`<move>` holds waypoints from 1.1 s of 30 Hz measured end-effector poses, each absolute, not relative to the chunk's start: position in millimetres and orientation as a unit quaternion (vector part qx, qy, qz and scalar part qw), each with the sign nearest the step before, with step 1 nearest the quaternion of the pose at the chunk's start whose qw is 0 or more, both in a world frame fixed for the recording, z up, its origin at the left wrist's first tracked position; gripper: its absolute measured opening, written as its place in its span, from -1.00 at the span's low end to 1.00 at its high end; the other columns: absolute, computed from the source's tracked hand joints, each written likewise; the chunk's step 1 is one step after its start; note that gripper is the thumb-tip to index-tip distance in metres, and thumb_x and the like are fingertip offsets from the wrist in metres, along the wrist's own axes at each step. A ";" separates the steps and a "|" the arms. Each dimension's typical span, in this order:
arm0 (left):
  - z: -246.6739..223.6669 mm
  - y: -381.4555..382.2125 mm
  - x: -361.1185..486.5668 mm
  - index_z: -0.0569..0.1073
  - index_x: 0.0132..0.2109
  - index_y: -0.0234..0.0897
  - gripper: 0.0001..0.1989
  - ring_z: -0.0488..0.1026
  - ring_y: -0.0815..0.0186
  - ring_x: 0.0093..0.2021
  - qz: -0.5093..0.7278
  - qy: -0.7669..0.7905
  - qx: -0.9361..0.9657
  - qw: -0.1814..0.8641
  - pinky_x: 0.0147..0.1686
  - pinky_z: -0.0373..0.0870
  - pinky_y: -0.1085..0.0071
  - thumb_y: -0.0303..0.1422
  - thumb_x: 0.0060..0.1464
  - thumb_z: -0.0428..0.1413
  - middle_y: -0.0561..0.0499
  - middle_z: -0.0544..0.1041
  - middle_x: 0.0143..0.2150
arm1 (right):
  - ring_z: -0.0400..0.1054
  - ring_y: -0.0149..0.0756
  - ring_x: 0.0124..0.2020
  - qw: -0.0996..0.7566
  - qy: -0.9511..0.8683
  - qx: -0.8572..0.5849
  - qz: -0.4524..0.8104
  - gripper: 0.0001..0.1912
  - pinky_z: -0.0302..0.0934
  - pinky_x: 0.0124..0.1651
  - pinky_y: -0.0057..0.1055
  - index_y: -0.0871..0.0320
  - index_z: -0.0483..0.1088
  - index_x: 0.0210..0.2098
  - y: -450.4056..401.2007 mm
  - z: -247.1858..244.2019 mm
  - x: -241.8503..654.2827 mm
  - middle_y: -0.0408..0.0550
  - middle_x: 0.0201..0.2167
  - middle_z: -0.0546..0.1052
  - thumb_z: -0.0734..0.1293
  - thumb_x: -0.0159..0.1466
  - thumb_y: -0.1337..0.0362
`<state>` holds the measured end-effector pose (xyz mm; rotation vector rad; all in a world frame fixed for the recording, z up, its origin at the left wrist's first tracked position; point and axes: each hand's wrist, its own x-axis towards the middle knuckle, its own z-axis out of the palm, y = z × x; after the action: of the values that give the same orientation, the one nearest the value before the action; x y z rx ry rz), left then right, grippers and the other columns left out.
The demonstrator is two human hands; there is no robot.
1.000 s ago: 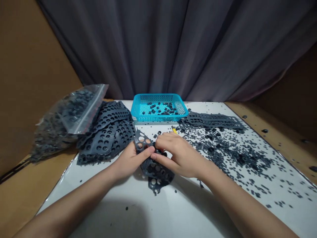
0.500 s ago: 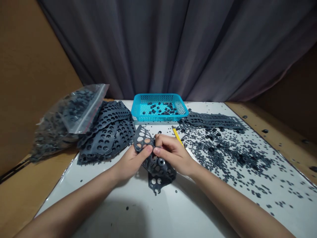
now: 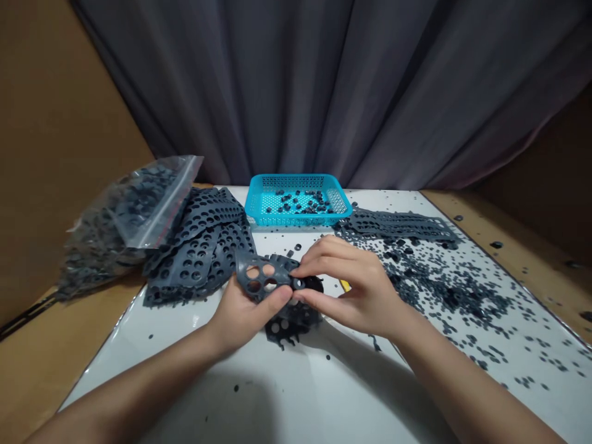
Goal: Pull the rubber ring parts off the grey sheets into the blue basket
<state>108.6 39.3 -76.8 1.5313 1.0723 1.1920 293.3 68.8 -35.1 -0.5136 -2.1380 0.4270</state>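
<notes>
"Hanging behind your table [image 3: 324,401]: one curtain [image 3: 296,92], dark grey, folded. The table before you: one, white-topped. What next, by size?"

"At your left, one bag [image 3: 124,222], clear, zip-edged, filled with dark bits; its zip end overlaps the pile [image 3: 203,253] beside it."

"And the pile?"

"Grey sheets, rows of round holes, lying at the table's left side. Then one basket [image 3: 298,221], blue, perforated, at the far edge, black pieces [image 3: 314,203] scattered on its floor. To its right, a flat bundle of strips [image 3: 402,225], grey, holed."

"Your hands, and the thing in them?"

"One sheet [image 3: 261,277], dark, holed, bent, near the middle of the table, raised in front of you. Your left hand [image 3: 250,308] is clamped on it, thumb on top near its right edge. Your right hand [image 3: 351,277] is pinched, thumb and forefinger meeting on a piece [image 3: 300,283] at that edge."

"Is the piece free of the sheet?"

"You cannot tell from here. The two hands nearly touch at the thumbs."

"Smaller entries?"

"Something yellow [image 3: 345,285], mostly hidden behind your right hand. Last, scraps [image 3: 462,296]: small, dark, many, strewn over the table's right half."
</notes>
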 end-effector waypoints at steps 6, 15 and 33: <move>-68.8 38.4 110.4 0.33 -0.43 -0.29 -0.76 0.21 0.50 -0.47 0.466 0.432 0.512 0.578 -0.43 0.20 0.59 -0.24 -0.03 0.20 0.15 0.28 -0.51 | 0.35 -0.34 -0.36 0.466 -0.839 -0.215 0.182 -0.88 0.24 -0.29 -0.34 0.17 0.45 -0.32 69.7 -41.8 289.3 -0.06 -0.44 0.50 0.40 0.12 0.31; -59.7 34.6 112.6 0.37 -0.52 -0.32 -0.73 0.23 0.52 -0.53 0.482 0.471 0.491 0.552 -0.49 0.22 0.61 -0.23 -0.07 0.22 0.16 0.31 -0.57 | 0.33 -0.36 -0.35 0.466 -0.839 -0.227 0.163 -0.84 0.20 -0.22 -0.33 0.20 0.39 -0.42 64.0 -33.4 292.0 -0.09 -0.44 0.48 0.44 0.02 0.47; -56.3 32.2 115.5 0.39 -0.48 -0.30 -0.85 0.34 0.48 -0.51 0.466 0.508 0.568 0.450 -0.45 0.32 0.59 -0.35 -0.05 0.17 0.14 0.40 -0.55 | 0.31 -0.36 -0.16 0.374 -0.755 -0.338 0.419 -0.93 0.18 -0.06 -0.34 0.17 0.42 -0.47 60.5 -27.8 289.2 -0.09 -0.28 0.39 0.41 0.08 0.36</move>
<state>115.5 32.2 -56.3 1.4031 1.2570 1.1510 289.2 60.5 -27.8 -0.8644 -1.9344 1.0740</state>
